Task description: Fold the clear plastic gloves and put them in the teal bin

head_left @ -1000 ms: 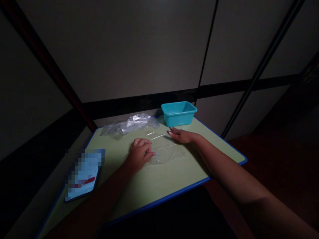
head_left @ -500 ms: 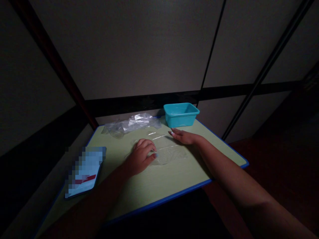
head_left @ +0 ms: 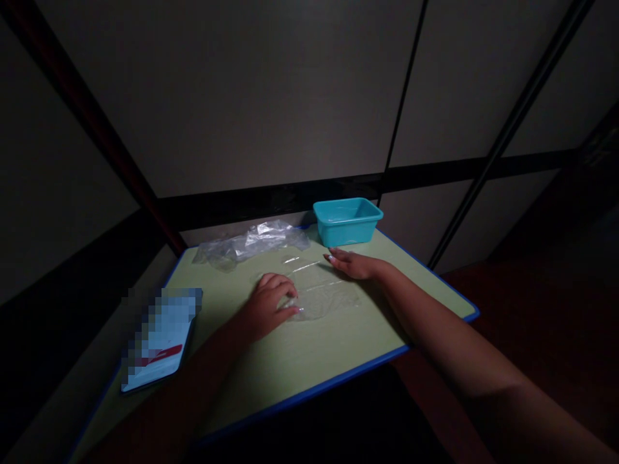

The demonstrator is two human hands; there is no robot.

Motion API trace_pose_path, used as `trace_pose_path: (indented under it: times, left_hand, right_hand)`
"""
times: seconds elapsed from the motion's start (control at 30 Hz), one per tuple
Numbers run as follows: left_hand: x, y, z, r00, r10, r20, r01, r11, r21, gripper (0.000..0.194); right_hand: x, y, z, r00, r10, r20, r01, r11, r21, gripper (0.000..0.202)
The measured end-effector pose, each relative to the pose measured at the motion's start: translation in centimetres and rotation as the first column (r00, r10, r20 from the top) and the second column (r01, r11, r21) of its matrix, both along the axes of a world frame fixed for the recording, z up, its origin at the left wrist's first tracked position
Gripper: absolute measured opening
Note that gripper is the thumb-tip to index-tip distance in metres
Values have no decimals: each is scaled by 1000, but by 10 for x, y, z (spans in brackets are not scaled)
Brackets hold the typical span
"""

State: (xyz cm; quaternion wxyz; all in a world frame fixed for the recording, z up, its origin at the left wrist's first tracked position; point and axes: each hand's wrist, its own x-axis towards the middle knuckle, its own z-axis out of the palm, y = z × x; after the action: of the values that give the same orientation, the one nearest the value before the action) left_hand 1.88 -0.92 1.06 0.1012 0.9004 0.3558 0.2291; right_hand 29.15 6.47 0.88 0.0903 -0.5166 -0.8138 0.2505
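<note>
One green table (head_left: 309,357) bears clear plastic (head_left: 329,298) beside a dim wall (head_left: 271,109).

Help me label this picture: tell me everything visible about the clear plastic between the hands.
The clear plastic looks thin; film or bag, I cannot tell. It lies spread on the yellow-green tabletop, crinkled toward its near edge, with straight bright glints across it. The left hand is at its left, the right hand at its right; both seem to touch it.

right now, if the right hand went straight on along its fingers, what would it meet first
Probably the crumpled plastic, beyond the flat film that the right hand seems to rest on; depth is unclear.
</note>
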Motion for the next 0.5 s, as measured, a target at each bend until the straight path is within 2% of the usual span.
trace_pose_path:
  times: [0.1,0.17,0.5]
  left_hand:
    - [-1,1,-1,994,112,3,-112,991,70,19]
    - [0,0,-1,991,135,-1,-134,985,113,26]
    - [9,-10,4,990,-138,5,136,984,114,32]
  right_hand:
    - [0,0,1,1000,4,-11,-4,1000,-6,96]
    - [0,0,1,1000,11,-6,-11,1000,-2,96]
    - [1,0,0,1000,0,-16,0,1000,16,94]
